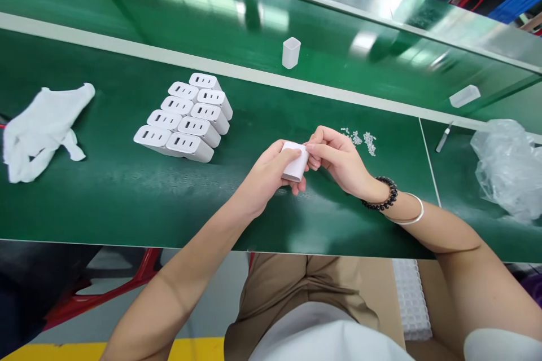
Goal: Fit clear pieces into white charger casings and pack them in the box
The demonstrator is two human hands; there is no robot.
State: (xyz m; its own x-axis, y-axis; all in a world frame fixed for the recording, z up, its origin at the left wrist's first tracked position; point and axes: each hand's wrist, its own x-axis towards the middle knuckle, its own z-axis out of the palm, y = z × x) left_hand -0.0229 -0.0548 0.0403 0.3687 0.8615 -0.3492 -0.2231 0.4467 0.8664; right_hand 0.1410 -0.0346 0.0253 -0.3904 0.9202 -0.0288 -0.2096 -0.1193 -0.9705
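My left hand (271, 169) grips a white charger (296, 163), its thumb lying across the broad face. At the charger's upper right edge, my right hand (334, 155) has thumb and fingertips pinched together; whatever is between them is too small or hidden to make out. Just beyond the right hand lie small clear pieces (369, 143) in loose piles. To the left, several white chargers (192, 144) stand grouped in two rows, with their port ends facing up.
A white glove (42, 130) lies at the far left. One white sleeve (291, 53) stands past the pale strip; another white sleeve (464, 96) lies to its right. A pen-like tool (444, 138) and a crumpled plastic bag (508, 169) are on the right.
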